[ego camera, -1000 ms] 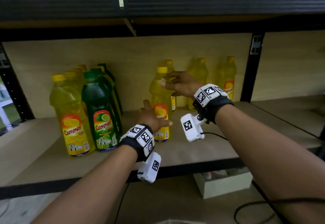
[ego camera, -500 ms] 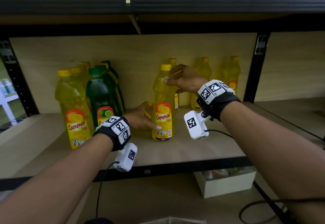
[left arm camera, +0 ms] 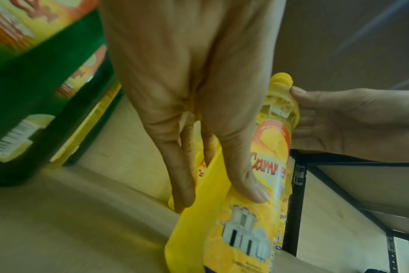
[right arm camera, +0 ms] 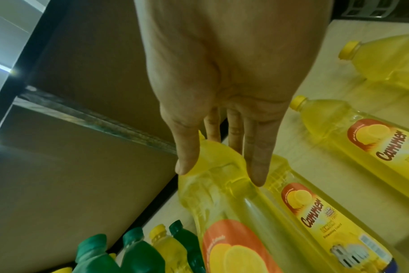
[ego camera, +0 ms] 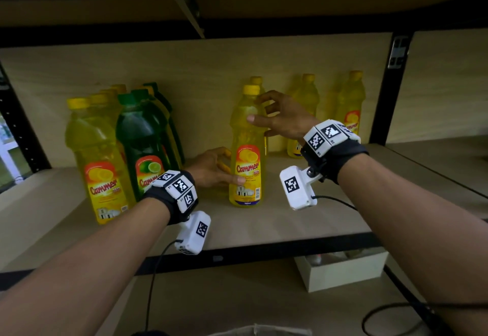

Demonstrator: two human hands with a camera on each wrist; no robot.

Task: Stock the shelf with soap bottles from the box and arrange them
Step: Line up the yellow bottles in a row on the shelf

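Front yellow bottle (ego camera: pixel 247 166) upright on the shelf (ego camera: pixel 264 227), mid-span, just ahead of a back-row bottle (ego camera: pixel 256 81), well apart from the green bottle (ego camera: pixel 144 137) group at left; left hand (ego camera: pixel 211 168) grip spans the lower label, thumb in front, fingers behind, likely steering the base; right hand (ego camera: pixel 284 122) grip pinches the shoulder loosely, likely steadying against tipping; judged step: squaring the label forward; box (ego camera: pixel 343 275) sits below the shelf.

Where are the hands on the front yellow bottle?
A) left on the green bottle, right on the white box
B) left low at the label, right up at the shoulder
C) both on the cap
B: the left hand holds the yellow bottle at its label, the right hand at its shoulder.
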